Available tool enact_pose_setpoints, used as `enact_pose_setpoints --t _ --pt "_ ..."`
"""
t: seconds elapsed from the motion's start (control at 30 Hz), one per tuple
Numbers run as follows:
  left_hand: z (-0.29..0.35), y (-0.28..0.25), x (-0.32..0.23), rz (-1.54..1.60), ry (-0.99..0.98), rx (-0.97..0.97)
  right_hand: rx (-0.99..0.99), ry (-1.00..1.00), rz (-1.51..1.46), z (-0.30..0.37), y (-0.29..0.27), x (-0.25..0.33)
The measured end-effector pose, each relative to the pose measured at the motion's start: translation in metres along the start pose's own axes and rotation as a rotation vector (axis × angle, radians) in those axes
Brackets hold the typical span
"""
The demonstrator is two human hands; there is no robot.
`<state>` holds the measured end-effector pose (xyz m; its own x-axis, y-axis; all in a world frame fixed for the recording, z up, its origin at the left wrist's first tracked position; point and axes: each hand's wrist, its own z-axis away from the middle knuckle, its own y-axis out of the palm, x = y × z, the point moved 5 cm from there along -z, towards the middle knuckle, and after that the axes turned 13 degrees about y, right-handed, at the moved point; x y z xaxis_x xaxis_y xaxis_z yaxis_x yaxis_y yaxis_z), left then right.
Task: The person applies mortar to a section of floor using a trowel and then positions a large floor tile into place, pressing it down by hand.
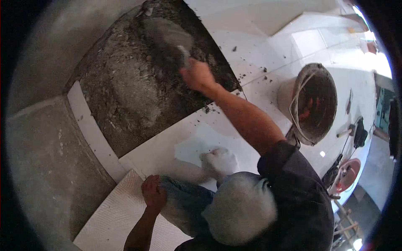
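Observation:
My right hand (199, 76) is wrapped round the handle of a trowel (171, 35), whose grey blade is blurred by motion. The blade is over the far part of a dark, rough mortar bed (130, 79) laid in a gap between white floor tiles (167, 146). Near the front, my left hand (153, 192) lies on my bent, blue-trousered leg, fingers draped over it and holding nothing. Beside that leg, a tile (111, 211) shows a ribbed surface at the lower left.
A bucket (287, 92) with mortar-stained inside stands right of the bed. Crumbs of mortar (264, 69) dot the tiles. Further right are a hammer-like tool (345, 132) and a reddish basin (353, 173). Bare grey wall (46, 167) borders the left; a narrow white strip (90, 125) edges the bed.

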<state>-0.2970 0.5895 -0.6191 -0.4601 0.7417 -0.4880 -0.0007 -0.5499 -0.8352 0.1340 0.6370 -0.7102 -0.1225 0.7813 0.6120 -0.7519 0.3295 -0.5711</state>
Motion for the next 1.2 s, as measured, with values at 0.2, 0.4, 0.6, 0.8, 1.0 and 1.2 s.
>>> enact_pose_setpoints --t 0.2,0.4,0.6,0.8,1.0,1.2 --pt "-0.004 -0.003 -0.005 0.07 0.061 -0.021 0.237 -0.067 0.054 0.001 0.08 0.059" --pt "0.002 0.001 -0.003 -0.025 0.029 0.024 -0.193 -0.269 -0.103 0.035 0.07 0.029" --pt "0.003 -0.006 -0.007 -0.013 -0.009 0.014 -0.911 -0.064 0.233 0.06 -0.09 -0.147" --pt "-0.004 -0.003 -0.007 0.039 0.026 -0.015 -0.236 -0.435 -0.03 0.082 0.01 -0.099" --pt "0.002 -0.004 -0.009 0.021 0.0 -0.057 -0.66 -0.233 0.101 0.049 -0.052 -0.137" --pt "0.007 0.001 0.005 0.052 0.035 0.003 -1.05 0.098 0.341 0.034 -0.142 -0.199"
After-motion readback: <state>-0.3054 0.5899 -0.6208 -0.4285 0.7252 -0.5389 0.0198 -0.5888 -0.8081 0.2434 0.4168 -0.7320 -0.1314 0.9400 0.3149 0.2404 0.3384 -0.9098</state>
